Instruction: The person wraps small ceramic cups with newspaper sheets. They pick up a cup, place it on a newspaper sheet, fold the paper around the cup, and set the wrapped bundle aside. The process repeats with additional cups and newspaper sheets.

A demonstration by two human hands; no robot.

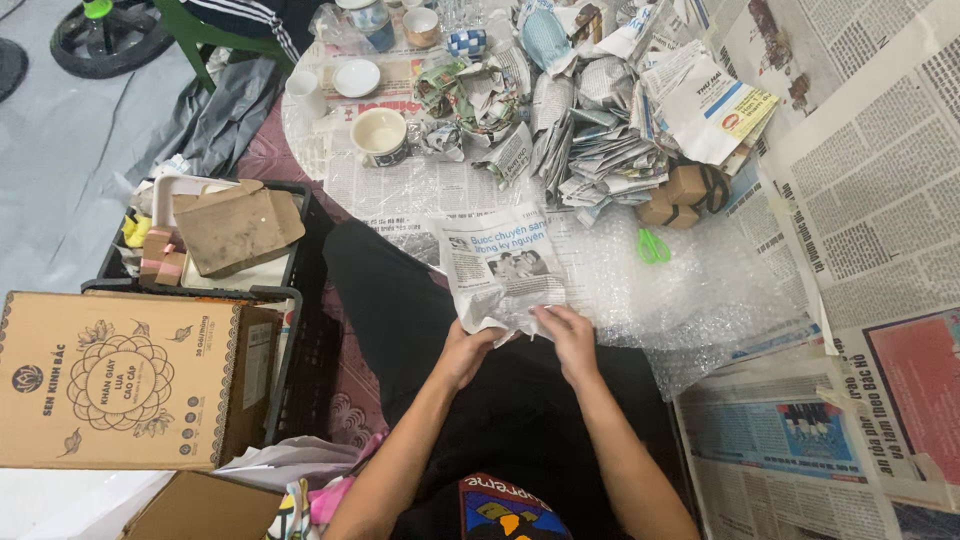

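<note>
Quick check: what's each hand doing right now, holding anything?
Left hand: closed on the lower edge of the newspaper sheet.
Right hand: closed on the same sheet's lower edge, beside the left.

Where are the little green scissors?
The green scissors lie on the bubble wrap, right of the newspaper sheet both hands hold, just below the brown tape rolls.
</note>
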